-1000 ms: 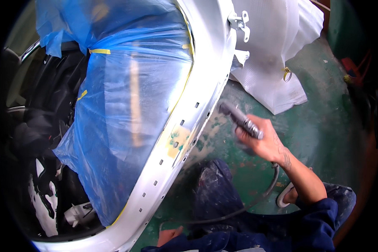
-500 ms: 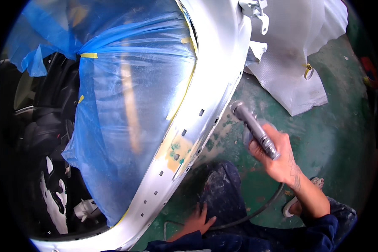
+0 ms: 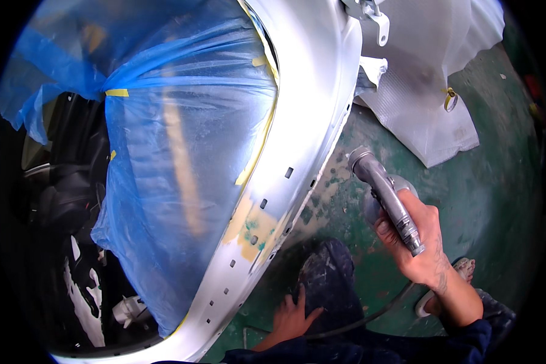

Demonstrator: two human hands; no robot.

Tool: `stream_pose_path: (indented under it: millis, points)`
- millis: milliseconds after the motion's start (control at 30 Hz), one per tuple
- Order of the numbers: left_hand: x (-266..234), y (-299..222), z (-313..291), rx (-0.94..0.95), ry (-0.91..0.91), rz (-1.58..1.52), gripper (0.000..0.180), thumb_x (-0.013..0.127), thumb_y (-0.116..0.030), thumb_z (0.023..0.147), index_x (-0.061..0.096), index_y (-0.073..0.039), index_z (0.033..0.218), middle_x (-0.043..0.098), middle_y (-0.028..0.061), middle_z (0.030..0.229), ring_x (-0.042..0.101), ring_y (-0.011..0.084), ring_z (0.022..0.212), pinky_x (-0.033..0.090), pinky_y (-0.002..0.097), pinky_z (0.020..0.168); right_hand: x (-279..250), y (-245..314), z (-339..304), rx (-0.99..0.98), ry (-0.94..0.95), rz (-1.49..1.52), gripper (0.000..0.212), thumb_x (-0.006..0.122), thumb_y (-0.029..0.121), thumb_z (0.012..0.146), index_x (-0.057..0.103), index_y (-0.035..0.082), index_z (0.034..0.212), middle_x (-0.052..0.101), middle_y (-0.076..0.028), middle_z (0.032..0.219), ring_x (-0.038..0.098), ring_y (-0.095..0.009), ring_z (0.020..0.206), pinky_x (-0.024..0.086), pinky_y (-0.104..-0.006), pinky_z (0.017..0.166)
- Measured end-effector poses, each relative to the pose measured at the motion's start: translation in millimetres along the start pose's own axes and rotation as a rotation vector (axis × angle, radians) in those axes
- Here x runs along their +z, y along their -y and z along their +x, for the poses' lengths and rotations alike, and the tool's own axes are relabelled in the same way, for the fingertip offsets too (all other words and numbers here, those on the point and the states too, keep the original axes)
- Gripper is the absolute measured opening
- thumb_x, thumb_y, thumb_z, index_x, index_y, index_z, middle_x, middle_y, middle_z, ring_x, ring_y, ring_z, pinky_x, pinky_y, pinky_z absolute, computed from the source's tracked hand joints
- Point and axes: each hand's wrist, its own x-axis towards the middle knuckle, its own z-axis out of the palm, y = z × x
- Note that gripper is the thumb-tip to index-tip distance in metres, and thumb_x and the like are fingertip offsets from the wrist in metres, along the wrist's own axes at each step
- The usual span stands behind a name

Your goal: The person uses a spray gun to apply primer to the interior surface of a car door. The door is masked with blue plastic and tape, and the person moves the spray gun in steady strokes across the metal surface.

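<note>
My right hand (image 3: 423,233) is wrapped round a grey metal air sander (image 3: 387,194), held over the floor to the right of the car body. A rounded pad shows partly behind the tool, blurred. Down by my knee, my left hand (image 3: 291,320) lies with its fingers spread on my dark, dusty trouser leg (image 3: 327,276), holding nothing. Left of both hands runs the silver door-opening frame (image 3: 288,145) of the car. A beige filler patch (image 3: 249,227) with green specks sits on its lower part, around small slots.
Blue masking film (image 3: 182,151), fixed with yellow tape (image 3: 117,93), covers much of the door opening. Dark car interior (image 3: 73,188) shows at left. A grey hose (image 3: 370,316) crosses near my legs. Grey sheeting (image 3: 424,121) hangs over the green floor (image 3: 485,200).
My right hand and the sander have shifted a little to the right and down in the picture. The view has moved slightly, and my left hand still lies on my leg.
</note>
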Motion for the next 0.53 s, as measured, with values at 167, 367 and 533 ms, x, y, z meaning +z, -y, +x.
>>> stream_pose_path:
  millis: [167,367,533]
  points:
    - [23,12,3,0.069,-0.178,0.056,0.073,0.055,-0.055,0.094,0.045,-0.002,0.144,0.057,0.0255,0.103,0.064,0.0417,0.084,0.052,0.0487,0.074,1,-7,-10,0.033,0.297,0.1,0.026,0.073,0.023,0.088,0.061,0.002,0.096,0.059,-0.017,0.07,0.062,-0.032,0.06,0.047,-0.0374,0.058]
    - [22,20,-17,-0.01,0.027,-0.059,0.074,0.052,-0.053,0.096,0.035,-0.005,0.149,0.051,0.0301,0.125,0.06,0.0486,0.104,0.048,0.0528,0.091,7,-3,-15,0.037,0.499,0.197,0.029,0.069,0.03,0.093,0.063,0.002,0.095,0.058,-0.015,0.071,0.061,-0.029,0.062,0.044,-0.0382,0.058]
    - [33,23,-30,0.087,-0.187,0.039,0.065,0.057,-0.052,0.094,0.053,-0.003,0.137,0.057,0.0249,0.119,0.065,0.0413,0.095,0.053,0.0485,0.081,-1,0,-15,0.16,0.292,0.153,0.031,0.073,0.033,0.09,0.065,0.003,0.095,0.06,-0.017,0.069,0.065,-0.026,0.064,0.048,-0.0374,0.062]
